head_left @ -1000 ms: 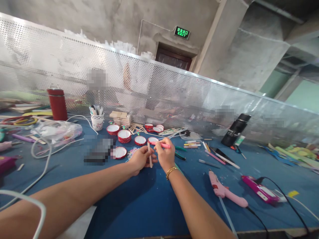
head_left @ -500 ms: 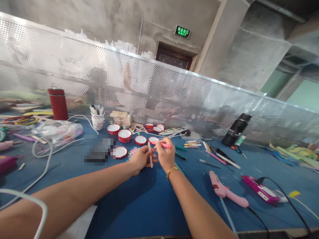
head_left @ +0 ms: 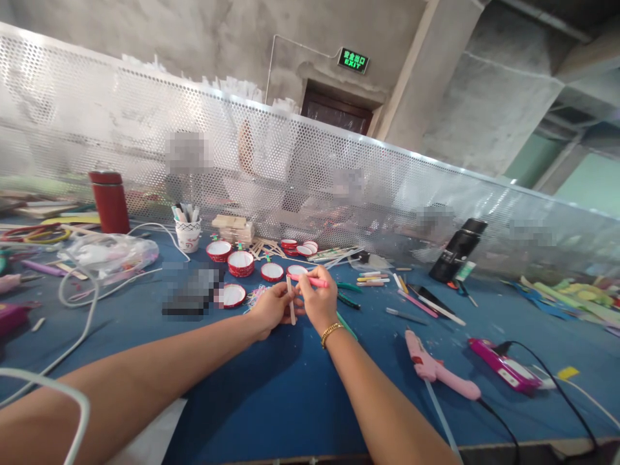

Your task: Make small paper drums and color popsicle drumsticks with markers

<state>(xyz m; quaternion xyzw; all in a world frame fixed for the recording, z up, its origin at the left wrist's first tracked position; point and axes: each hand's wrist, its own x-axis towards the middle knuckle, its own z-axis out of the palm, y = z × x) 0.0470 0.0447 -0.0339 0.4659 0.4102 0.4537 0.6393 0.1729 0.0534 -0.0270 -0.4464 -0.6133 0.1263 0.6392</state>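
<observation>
Between the fingers of my left hand a pale wooden craft stick stands nearly upright. My right hand grips a pink marker, its tip pointing left at the upper part of the stick. Whether the tip touches the wood I cannot tell. Just beyond my hands lie small round red-rimmed pieces with white faces, among them one disc and a thicker one. Thin coloured strands lie beside my left hand, partly hidden by it.
A pink glue gun and a magenta power strip lie at right. Left stand a paper cup of pens and a red bottle; a phone lies nearer. A black bottle leans by the perforated metal screen.
The whole view has shifted very slightly. Both hands keep their hold on the craft stick and the marker, with almost no movement between them.
</observation>
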